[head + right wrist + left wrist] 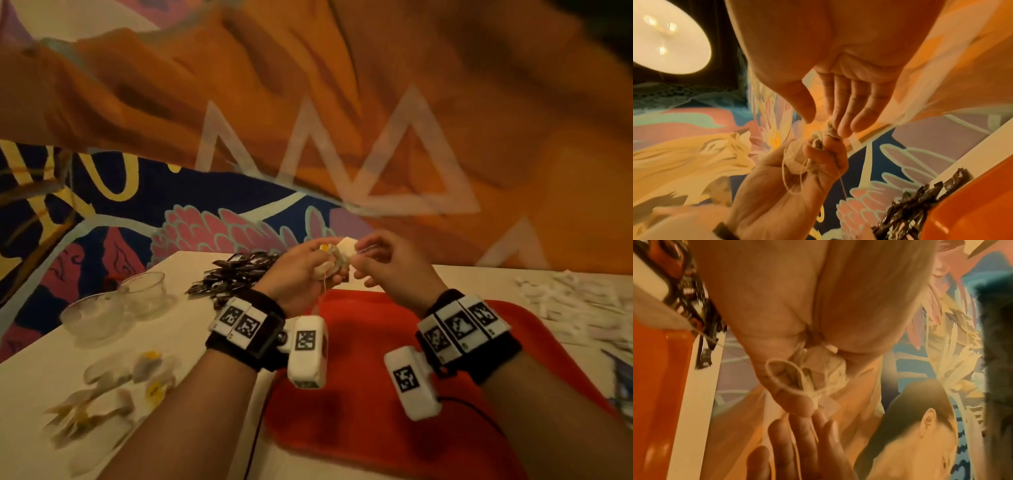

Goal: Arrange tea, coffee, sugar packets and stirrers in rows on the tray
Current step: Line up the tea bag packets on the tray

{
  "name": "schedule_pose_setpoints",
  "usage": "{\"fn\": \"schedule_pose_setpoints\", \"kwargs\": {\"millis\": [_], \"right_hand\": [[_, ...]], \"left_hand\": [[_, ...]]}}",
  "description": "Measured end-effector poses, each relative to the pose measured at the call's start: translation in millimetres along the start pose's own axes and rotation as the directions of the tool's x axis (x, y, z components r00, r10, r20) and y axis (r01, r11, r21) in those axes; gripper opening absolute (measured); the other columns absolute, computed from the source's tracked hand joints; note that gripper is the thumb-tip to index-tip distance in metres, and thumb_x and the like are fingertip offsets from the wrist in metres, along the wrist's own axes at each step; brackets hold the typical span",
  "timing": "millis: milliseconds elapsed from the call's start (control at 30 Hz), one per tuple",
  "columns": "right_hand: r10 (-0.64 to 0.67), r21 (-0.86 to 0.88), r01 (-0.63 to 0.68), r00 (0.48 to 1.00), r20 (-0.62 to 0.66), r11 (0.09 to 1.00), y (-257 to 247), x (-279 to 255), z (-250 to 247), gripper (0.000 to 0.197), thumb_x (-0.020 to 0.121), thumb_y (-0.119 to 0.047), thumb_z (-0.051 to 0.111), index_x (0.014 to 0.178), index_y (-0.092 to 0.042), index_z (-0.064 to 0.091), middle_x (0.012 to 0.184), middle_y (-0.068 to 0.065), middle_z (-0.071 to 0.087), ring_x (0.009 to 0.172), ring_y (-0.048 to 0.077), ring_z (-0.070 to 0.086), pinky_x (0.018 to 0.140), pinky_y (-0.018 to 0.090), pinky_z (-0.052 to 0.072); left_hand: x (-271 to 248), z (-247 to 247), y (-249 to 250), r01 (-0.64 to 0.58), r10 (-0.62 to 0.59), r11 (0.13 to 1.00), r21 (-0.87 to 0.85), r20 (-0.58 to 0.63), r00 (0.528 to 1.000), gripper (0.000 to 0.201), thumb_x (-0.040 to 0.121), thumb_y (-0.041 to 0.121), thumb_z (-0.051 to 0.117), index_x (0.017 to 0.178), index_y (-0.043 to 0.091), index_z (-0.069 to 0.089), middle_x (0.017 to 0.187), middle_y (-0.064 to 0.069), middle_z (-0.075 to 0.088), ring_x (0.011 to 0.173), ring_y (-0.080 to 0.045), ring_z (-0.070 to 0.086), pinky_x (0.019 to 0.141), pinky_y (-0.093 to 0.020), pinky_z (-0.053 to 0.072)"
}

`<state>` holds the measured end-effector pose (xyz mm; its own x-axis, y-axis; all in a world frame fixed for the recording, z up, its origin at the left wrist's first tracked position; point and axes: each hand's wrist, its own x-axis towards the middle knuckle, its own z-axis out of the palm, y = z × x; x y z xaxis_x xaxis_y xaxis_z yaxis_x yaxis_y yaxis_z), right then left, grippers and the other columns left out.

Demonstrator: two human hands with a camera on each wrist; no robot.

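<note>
My left hand [305,270] grips a bunch of tea bags [334,262] with strings, held up above the far edge of the red tray [370,394]. In the left wrist view the crumpled tea bags [824,366] and a looped string sit in its curled fingers. My right hand [380,260] is just right of the bunch. The right wrist view shows its fingers [846,113] nearly straight, thumb apart, fingertips touching the top of the tea bags [828,129]. The tray holds nothing that I can see.
A pile of dark coffee packets [236,274] lies behind the tray's left corner. Two glass bowls [144,291] stand at the left, with loose tea bags [113,387] nearer me. White packets and stirrers [575,305] are heaped at the right. An orange cloth hangs behind the table.
</note>
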<state>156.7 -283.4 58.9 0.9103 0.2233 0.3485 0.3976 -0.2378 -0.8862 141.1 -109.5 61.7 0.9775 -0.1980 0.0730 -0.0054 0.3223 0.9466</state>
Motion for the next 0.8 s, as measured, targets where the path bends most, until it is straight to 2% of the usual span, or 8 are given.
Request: {"fn": "schedule_pose_setpoints", "kwargs": {"millis": [200, 333, 400, 500, 567, 633, 700, 800], "right_hand": [[0.026, 0.102, -0.013, 0.992, -0.124, 0.995, 19, -3, -31, 0.018, 0.089, -0.009, 0.068, 0.098, -0.018, 0.055, 0.101, 0.008, 0.065, 0.089, 0.023, 0.067, 0.07, 0.036, 0.056], [0.043, 0.138, -0.047, 0.999, 0.03, 0.989, 31, -8, -39, 0.049, 0.068, -0.01, 0.067, 0.114, -0.025, 0.055, 0.123, 0.003, 0.06, 0.118, 0.015, 0.057, 0.092, 0.036, 0.051], [0.064, 0.166, -0.089, 0.987, 0.146, 0.982, 36, -10, -36, 0.063, 0.072, -0.006, 0.068, 0.13, -0.021, 0.049, 0.131, 0.004, 0.058, 0.125, 0.015, 0.052, 0.1, 0.037, 0.047], [0.072, 0.253, -0.139, 0.963, 0.259, 0.957, 42, -9, -31, 0.054, 0.082, -0.006, 0.07, 0.132, -0.014, 0.05, 0.106, 0.009, 0.069, 0.099, 0.017, 0.065, 0.09, 0.036, 0.049], [0.058, 0.249, -0.127, 0.962, 0.267, 0.96, 42, -10, -29, 0.032, 0.091, -0.006, 0.065, 0.122, -0.005, 0.057, 0.081, 0.004, 0.069, 0.081, 0.019, 0.064, 0.083, 0.04, 0.05], [0.037, 0.2, -0.084, 0.973, 0.229, 0.976, 42, -11, -30, 0.01, 0.096, -0.004, 0.058, 0.103, -0.001, 0.064, 0.066, 0.0, 0.062, 0.066, 0.012, 0.059, 0.069, 0.029, 0.048], [0.023, 0.162, -0.056, 0.98, 0.198, 0.985, 41, -13, -32, 0.011, 0.097, -0.005, 0.056, 0.092, -0.002, 0.065, 0.062, 0.0, 0.058, 0.055, 0.008, 0.057, 0.057, 0.02, 0.045], [0.033, 0.206, -0.081, 0.974, 0.225, 0.975, 39, -14, -38, 0.016, 0.099, -0.007, 0.054, 0.087, -0.005, 0.064, 0.065, 0.003, 0.061, 0.053, 0.021, 0.059, 0.05, 0.026, 0.047]], "left_hand": [[26, 37, -14, -0.023, 0.023, 0.998, -0.064, -0.004, 1.0, 0.042, 0.074, -0.005, 0.036, 0.108, 0.007, 0.057, 0.08, -0.012, 0.058, 0.058, -0.019, 0.048, 0.044, -0.023, 0.039], [35, 55, -6, -0.025, 0.027, 0.977, -0.212, 0.009, 1.0, 0.045, 0.064, -0.001, 0.032, 0.101, 0.009, 0.054, 0.076, -0.009, 0.054, 0.056, -0.018, 0.038, 0.037, -0.021, 0.029], [38, 62, -3, -0.002, 0.012, 0.959, -0.282, 0.034, 0.999, 0.043, 0.066, -0.001, 0.031, 0.101, 0.008, 0.053, 0.071, -0.009, 0.055, 0.051, -0.017, 0.037, 0.035, -0.019, 0.028], [38, 68, -3, 0.048, -0.026, 0.942, -0.331, 0.071, 0.997, 0.031, 0.072, 0.006, 0.034, 0.096, 0.007, 0.054, 0.065, -0.006, 0.053, 0.048, -0.015, 0.033, 0.033, -0.017, 0.026], [39, 66, -2, 0.071, -0.039, 0.943, -0.326, 0.102, 0.994, 0.02, 0.08, 0.017, 0.043, 0.09, 0.007, 0.056, 0.064, -0.003, 0.051, 0.049, -0.012, 0.031, 0.032, -0.018, 0.026], [39, 63, -1, 0.091, -0.061, 0.945, -0.315, 0.105, 0.993, 0.02, 0.084, 0.031, 0.056, 0.083, 0.011, 0.058, 0.065, 0.001, 0.048, 0.051, -0.009, 0.029, 0.031, -0.017, 0.026], [39, 62, -1, 0.107, -0.087, 0.946, -0.307, 0.078, 0.993, 0.024, 0.083, 0.037, 0.064, 0.08, 0.015, 0.055, 0.066, 0.004, 0.043, 0.052, -0.005, 0.029, 0.033, -0.013, 0.027], [38, 58, -2, 0.118, -0.129, 0.946, -0.303, -0.017, 0.991, 0.025, 0.081, 0.032, 0.071, 0.085, 0.015, 0.053, 0.067, 0.004, 0.045, 0.056, -0.004, 0.038, 0.038, -0.011, 0.039]]}}
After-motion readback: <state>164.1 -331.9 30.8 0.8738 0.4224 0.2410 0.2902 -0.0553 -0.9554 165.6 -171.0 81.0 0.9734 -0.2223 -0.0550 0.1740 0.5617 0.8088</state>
